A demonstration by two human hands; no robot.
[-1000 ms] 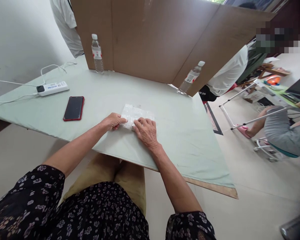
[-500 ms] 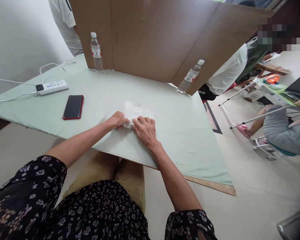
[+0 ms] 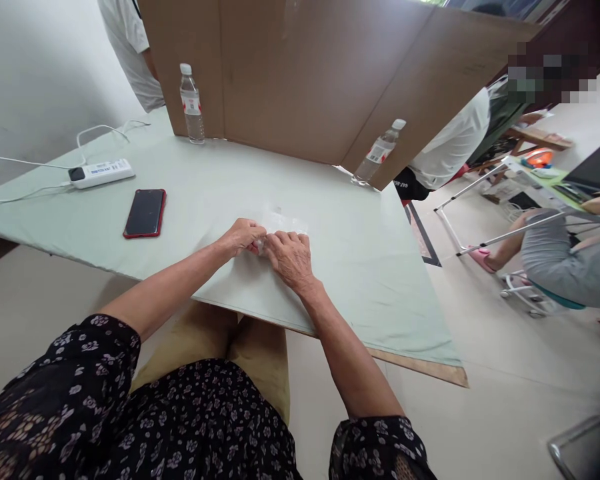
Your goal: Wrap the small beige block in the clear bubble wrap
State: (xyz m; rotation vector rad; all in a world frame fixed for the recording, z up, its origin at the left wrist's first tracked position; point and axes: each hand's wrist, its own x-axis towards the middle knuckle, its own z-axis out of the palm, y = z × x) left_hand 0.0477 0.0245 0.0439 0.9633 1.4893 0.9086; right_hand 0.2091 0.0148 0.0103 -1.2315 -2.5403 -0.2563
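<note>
A small clear plastic bag (image 3: 283, 220) lies on the pale green table (image 3: 360, 267) near its front edge. My left hand (image 3: 241, 237) pinches the bag's left end, fingers curled on it. My right hand (image 3: 291, 257) rests flat over the bag's near part and presses it to the table. The two hands touch at the fingertips. Most of the bag is hidden under them; only its far edge shows.
A red-cased phone (image 3: 145, 213) lies to the left, a white power strip (image 3: 101, 173) with cables beyond it. Two water bottles (image 3: 192, 105) (image 3: 377, 153) stand against a brown cardboard screen (image 3: 320, 73). Other people sit or stand at the back left and right.
My left hand has slid to the right along the bag, folding or gathering its left part toward my right hand. Less of the bag shows now. My right hand has stayed put.
</note>
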